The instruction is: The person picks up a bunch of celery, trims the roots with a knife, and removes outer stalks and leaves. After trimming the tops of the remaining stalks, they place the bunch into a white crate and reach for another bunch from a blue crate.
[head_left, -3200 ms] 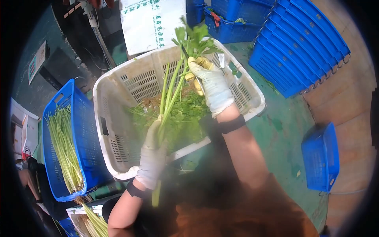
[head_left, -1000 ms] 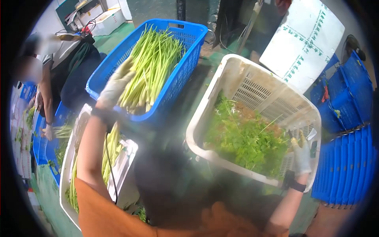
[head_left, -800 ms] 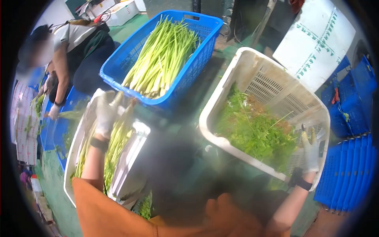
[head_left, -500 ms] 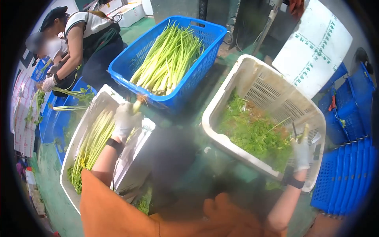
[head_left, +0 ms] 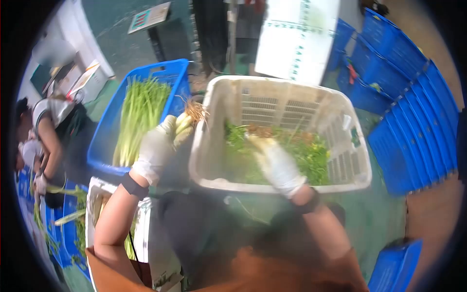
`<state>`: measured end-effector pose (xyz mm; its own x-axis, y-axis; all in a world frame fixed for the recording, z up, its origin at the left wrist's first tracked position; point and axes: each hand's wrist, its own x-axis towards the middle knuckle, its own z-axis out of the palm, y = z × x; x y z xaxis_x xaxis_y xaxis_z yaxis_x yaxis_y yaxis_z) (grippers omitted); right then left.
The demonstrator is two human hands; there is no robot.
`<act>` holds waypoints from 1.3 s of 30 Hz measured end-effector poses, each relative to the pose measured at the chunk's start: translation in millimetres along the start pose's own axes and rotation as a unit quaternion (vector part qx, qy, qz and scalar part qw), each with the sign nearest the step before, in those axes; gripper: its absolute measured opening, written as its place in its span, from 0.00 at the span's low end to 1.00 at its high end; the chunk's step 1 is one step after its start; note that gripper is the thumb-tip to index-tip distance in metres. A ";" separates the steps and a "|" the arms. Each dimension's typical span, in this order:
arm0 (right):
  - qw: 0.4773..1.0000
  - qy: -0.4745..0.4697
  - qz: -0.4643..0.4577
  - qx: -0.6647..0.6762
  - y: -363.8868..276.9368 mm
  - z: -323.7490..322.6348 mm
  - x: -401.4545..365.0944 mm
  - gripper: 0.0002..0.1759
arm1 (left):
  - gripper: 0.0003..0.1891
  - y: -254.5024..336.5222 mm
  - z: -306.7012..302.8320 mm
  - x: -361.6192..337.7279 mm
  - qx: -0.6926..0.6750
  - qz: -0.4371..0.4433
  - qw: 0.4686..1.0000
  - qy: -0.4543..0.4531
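Note:
My left hand (head_left: 154, 150), in a white glove, is closed around celery (head_left: 185, 121) with pale stalk bases and brown roots pointing up. It is between the blue basket (head_left: 181, 80) and the white plastic crate (head_left: 277, 187). Cut celery stalks (head_left: 141, 117) fill that basket. Over the crate reaches my gloved right hand (head_left: 281, 170), its fingers pointing down toward green leaves and root scraps (head_left: 311, 153). Motion smears these fingers, and I cannot make out anything in them. Beneath my left forearm stands a white foam box (head_left: 92, 209) with more celery, partly hidden.
At the left edge a co-worker (head_left: 51, 136) bends over blue crates (head_left: 53, 243) with celery. A white foam board (head_left: 296, 39) stands behind the white crate. Stacked blue crates (head_left: 413, 131) line the right side. A scale display (head_left: 150, 17) stands at the back.
The view has turned to the right. My left hand has lifted rooted celery away from the foam box toward the white crate. My right hand has moved inward; the thin dark blade there earlier no longer shows.

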<state>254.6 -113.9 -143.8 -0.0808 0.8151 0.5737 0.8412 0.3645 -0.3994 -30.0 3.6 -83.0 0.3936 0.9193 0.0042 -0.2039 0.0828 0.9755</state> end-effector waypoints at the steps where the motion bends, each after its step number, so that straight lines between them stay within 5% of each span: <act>1: 0.999 -0.009 0.009 0.038 -17.3 -3.9 6.3 0.21 | 0.23 -7.3 12.6 5.9 0.040 -0.005 0.999 -0.032; 2: 0.998 -0.042 0.052 0.010 -29.7 -4.8 10.4 0.21 | 0.20 -7.3 33.0 7.0 -0.044 -0.062 0.997 -0.013; 4: 0.995 -0.054 0.074 -0.028 -37.3 1.1 9.4 0.22 | 0.13 -14.0 48.8 12.5 0.405 0.047 0.909 -0.088; 5: 0.997 -0.031 0.054 -0.038 -35.2 7.0 7.0 0.22 | 0.10 -16.2 58.0 15.1 0.577 0.095 0.807 -0.084; 6: 0.998 -0.004 0.048 -0.038 -30.7 15.3 4.3 0.18 | 0.10 -15.5 68.2 14.2 0.578 0.096 0.806 -0.089; 8: 0.997 0.023 0.065 -0.023 -29.4 13.9 6.7 0.15 | 0.07 -7.5 89.8 6.8 0.676 0.116 0.723 -0.087; 11: 0.994 0.064 0.093 -0.012 -24.0 15.9 8.3 0.14 | 0.07 -17.9 94.4 8.1 0.663 0.174 0.721 -0.099; 17: 0.991 -0.006 0.117 -0.059 -15.2 12.2 7.7 0.11 | 0.11 -13.2 99.3 5.0 0.657 0.170 0.721 -0.140; 19: 0.986 -0.125 0.094 -0.058 10.3 18.8 6.1 0.12 | 0.12 -13.0 91.6 1.8 0.647 0.164 0.729 -0.152; 21: 0.940 -0.272 0.194 -0.063 54.2 31.8 -11.4 0.16 | 0.14 -9.5 79.3 1.3 0.458 0.165 0.859 -0.160; 22: 0.929 -0.319 0.158 -0.099 68.2 37.2 -20.2 0.17 | 0.15 8.5 76.2 3.8 0.540 0.077 0.825 -0.147; 23: 0.929 -0.277 0.242 -0.037 51.5 15.6 -10.1 0.18 | 0.16 22.8 79.3 5.3 0.463 0.023 0.875 -0.137; 25: 0.942 -0.195 0.272 0.004 40.7 1.1 5.7 0.18 | 0.14 58.9 101.9 9.0 0.646 0.172 0.713 -0.209; 26: 0.943 -0.201 0.267 0.001 33.1 -9.9 12.0 0.18 | 0.13 83.6 123.2 4.8 0.662 0.236 0.677 -0.219; 27: 0.910 -0.169 0.323 0.199 24.2 -21.2 16.6 0.18 | 0.13 98.8 144.2 2.9 0.675 0.297 0.635 -0.231; 29: 0.782 -0.132 0.338 0.507 28.7 -31.5 20.3 0.22 | 0.14 98.5 174.1 12.5 0.513 0.442 0.679 -0.284; 30: 0.786 -0.129 0.333 0.505 25.5 -36.8 24.8 0.22 | 0.13 101.9 194.1 4.5 0.528 0.477 0.633 -0.304; 32: 0.688 -0.092 0.357 0.625 10.6 -61.3 28.4 0.27 | 0.11 91.9 221.4 -10.1 0.522 0.536 0.571 -0.338; 33: 0.633 -0.069 0.367 0.678 3.3 -75.1 26.9 0.30 | 0.12 80.1 228.1 -18.3 0.585 0.569 0.474 -0.329; 35: 0.507 -0.017 0.380 0.773 -3.7 -91.1 17.5 0.36 | 0.13 42.8 228.7 -26.6 0.596 0.581 0.437 -0.341; 37: 0.510 -0.086 0.291 0.805 37.8 -66.9 5.3 0.42 | 0.14 -7.1 218.6 -29.8 0.607 0.608 0.370 -0.354; 39: 0.614 -0.039 0.308 0.725 34.9 -65.9 -1.2 0.35 | 0.14 -46.0 208.8 -40.9 0.586 0.633 0.333 -0.381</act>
<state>319.3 -131.9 -111.3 -0.0597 0.9980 -0.0194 -0.6316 -0.0528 -0.7735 150.5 -118.1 -82.0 0.8613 -0.4695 0.1944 -0.3248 -0.8029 -0.4999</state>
